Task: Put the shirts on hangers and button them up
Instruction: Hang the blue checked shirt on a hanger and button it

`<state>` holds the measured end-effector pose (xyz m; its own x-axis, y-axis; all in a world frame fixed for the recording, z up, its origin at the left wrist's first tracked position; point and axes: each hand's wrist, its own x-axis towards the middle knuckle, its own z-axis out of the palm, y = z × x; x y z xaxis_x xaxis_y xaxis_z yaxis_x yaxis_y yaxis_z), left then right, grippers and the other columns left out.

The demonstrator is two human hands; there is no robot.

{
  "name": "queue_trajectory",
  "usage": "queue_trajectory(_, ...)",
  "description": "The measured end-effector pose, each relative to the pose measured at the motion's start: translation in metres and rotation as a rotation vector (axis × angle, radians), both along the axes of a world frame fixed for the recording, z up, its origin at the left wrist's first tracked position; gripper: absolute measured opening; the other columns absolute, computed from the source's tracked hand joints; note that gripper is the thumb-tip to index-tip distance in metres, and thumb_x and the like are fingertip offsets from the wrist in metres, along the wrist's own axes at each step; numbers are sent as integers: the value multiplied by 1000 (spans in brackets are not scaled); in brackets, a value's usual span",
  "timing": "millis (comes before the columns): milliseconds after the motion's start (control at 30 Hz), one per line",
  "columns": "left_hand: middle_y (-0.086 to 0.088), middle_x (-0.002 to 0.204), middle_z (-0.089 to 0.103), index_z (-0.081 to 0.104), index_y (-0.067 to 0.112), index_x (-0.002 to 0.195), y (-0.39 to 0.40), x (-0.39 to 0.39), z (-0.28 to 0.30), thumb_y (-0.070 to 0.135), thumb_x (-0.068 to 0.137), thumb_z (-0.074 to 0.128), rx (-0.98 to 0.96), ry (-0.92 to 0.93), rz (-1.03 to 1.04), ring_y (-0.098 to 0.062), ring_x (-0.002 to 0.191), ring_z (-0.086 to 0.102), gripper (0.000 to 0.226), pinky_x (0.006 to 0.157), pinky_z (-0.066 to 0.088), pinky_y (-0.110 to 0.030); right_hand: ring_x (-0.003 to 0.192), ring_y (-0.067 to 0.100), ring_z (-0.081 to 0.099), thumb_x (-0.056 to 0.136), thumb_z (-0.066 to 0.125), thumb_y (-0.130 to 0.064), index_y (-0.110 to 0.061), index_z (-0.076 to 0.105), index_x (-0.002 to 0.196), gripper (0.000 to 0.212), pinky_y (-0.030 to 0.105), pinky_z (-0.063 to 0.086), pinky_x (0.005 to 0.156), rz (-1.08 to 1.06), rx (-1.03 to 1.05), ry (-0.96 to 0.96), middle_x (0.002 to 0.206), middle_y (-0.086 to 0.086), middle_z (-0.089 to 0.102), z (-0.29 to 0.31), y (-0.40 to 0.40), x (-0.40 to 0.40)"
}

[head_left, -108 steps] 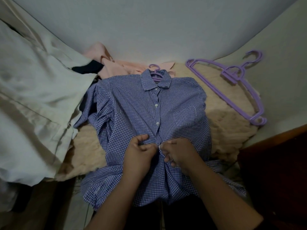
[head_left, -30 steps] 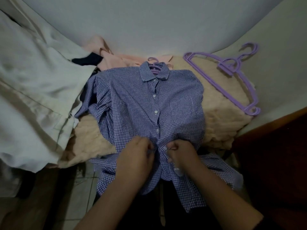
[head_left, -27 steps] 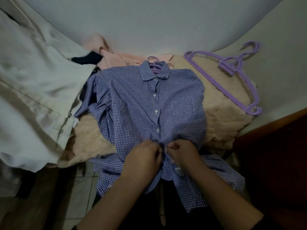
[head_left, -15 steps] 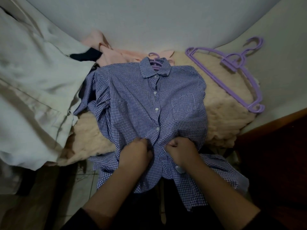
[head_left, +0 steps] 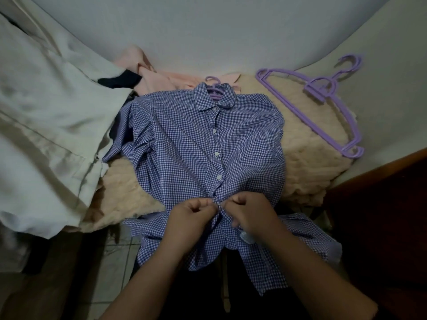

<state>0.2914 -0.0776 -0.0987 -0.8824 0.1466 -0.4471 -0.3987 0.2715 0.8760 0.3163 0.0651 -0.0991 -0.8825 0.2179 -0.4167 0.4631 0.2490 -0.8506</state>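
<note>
A blue-and-white checked shirt (head_left: 184, 144) lies face up on a cream fluffy blanket (head_left: 309, 162). A purple hanger (head_left: 213, 87) sits inside it, with the hook poking out of the collar. Three white buttons along the placket above my hands are fastened. My left hand (head_left: 191, 218) and my right hand (head_left: 249, 213) meet at the lower placket. Each pinches one edge of the shirt front with curled fingers. The button between them is hidden by my fingers.
Spare purple hangers (head_left: 323, 105) lie stacked on the blanket at the right. A pale grey-green garment (head_left: 46, 125) hangs over the left side. A pink garment (head_left: 161, 77) is bunched behind the collar. A dark wooden edge (head_left: 379, 172) runs at the right, tiled floor (head_left: 111, 257) below.
Both hands have kept pinching the lower placket, pressing closer together. The view has shifted slightly; the shirt and hangers lie as before.
</note>
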Motion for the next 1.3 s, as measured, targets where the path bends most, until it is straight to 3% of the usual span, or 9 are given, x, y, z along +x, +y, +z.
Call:
queue_trajectory(133,-5,69,70,74,13,88,0,0,1,17,84,70,23,-1,32,-12,61,58,7,55,46,-20,38,1,49,88,59,-17,12,59,81,30,15,39,42,-14,-20,-43,61,15,52,4,2,-1)
queue_trajectory(400,-13,77,73,77,15,80,0,-2,1,17,82,72,101,-28,40,-21,70,62,6,69,51,-32,39,3,45,88,59,-14,12,61,78,28,12,39,42,-15,-56,-31,59,13,51,9,1,-4)
queue_trajectory(567,-1,52,51,68,16,58,0,-4,-2,17,87,64,187,-108,34,-14,46,39,29,51,32,-22,40,1,45,87,61,-14,9,63,79,24,12,38,42,-33,-14,36,59,12,55,8,0,-2)
queue_trajectory(700,-4,63,64,73,7,84,2,-5,-2,5,81,70,223,-90,39,-11,54,52,5,56,42,-24,45,5,51,85,63,-7,-1,67,75,13,15,43,44,-86,-63,91,60,9,62,10,-3,-2)
queue_trajectory(833,-2,65,66,72,10,79,6,-3,-2,3,77,74,181,-18,66,-8,57,56,8,55,46,-19,48,5,59,86,64,-3,-10,66,88,8,17,50,49,-168,-191,102,63,5,65,8,-5,-4)
queue_trajectory(967,2,70,72,73,16,78,10,3,-5,12,77,77,36,148,34,-6,63,64,6,58,51,-16,57,10,63,85,67,-10,-23,66,81,14,22,55,55,-155,-164,125,68,1,69,9,-4,-2)
queue_trajectory(1133,5,70,73,75,21,80,11,7,-7,16,77,77,-33,223,16,-4,65,67,6,60,51,-15,49,7,58,86,64,-3,-19,62,79,17,20,52,51,-207,-207,135,64,1,64,5,-4,-3)
queue_trajectory(1233,2,61,70,75,17,76,10,4,-4,14,81,73,15,123,50,-4,54,61,6,52,48,-17,51,7,58,86,63,-1,-19,58,83,19,20,53,52,-186,-191,180,64,0,62,2,-4,-2)
queue_trajectory(1300,1,53,62,70,9,68,9,-1,-2,11,82,69,179,-70,96,-6,47,53,15,46,43,-18,55,9,57,85,63,-1,-21,55,85,21,24,51,56,-136,-163,235,62,-3,61,-1,-4,-1)
